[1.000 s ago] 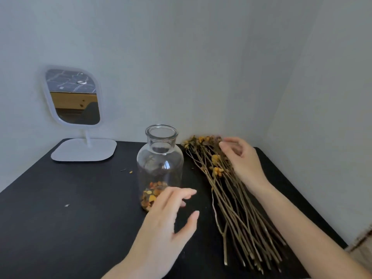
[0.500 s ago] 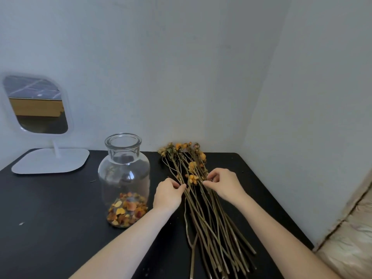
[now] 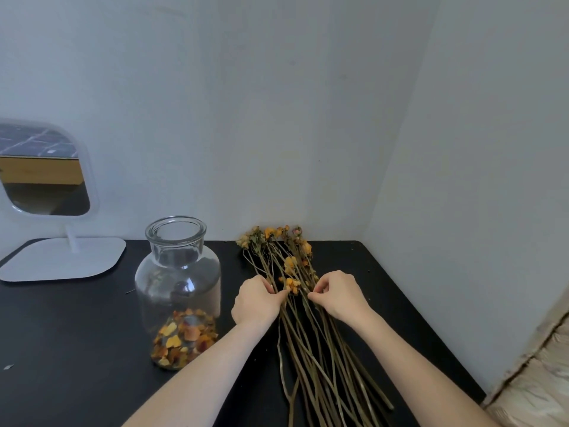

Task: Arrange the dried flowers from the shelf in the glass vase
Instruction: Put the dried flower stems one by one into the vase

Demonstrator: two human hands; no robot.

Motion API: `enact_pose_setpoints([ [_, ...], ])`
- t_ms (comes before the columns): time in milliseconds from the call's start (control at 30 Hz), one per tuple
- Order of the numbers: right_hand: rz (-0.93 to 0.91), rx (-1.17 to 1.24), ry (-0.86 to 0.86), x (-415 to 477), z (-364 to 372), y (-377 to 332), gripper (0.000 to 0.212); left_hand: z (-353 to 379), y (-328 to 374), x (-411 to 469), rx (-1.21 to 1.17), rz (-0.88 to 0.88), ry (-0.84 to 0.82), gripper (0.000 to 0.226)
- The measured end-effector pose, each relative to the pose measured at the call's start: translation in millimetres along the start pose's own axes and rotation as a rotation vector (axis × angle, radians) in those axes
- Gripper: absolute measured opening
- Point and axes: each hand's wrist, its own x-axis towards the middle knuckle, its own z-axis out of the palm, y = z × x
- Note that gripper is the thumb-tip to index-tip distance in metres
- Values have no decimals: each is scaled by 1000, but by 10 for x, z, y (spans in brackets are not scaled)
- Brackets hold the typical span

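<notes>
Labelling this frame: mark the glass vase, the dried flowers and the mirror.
glass vase [image 3: 177,272], head view, clear shoulder.
dried flowers [image 3: 311,343], head view, stems mid-bundle.
mirror [image 3: 40,171], head view, reflective face.

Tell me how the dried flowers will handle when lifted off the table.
The dried flowers look brittle: loose petals already lie in the glass vase, so heads may shed. The long thin stems probably bend and splay. Likely very light.

1. Black shelf [image 3: 77,334]: matte top, set into a corner between two pale walls.
2. Glass vase [image 3: 178,282]: upright, left of centre, loose petals in its base.
3. Dried flowers [image 3: 311,343]: lying flat, just right of the vase, heads toward the back wall.
4. White mirror stand [image 3: 61,257]: back left.
5. Small crumbs scattered on the surface.
</notes>
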Motion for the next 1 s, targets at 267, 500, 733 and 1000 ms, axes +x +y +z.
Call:
enact_pose_setpoints([
  [267, 15, 138, 32, 2, -93, -27, 8, 6, -19, 72, 4, -107, -11, 31],
  [500, 10, 285, 101, -12, -283, -28, 10, 4, 28, 103, -278, -229, -6, 33],
  [733, 2, 315, 129, -65, -348, -24, 7, 4, 112, 114, -463, -306, -18, 33],
  [1000, 26, 327, 84, -123, -304, -41, 10, -27, -23, 91, -236, -276, -109, 33],
])
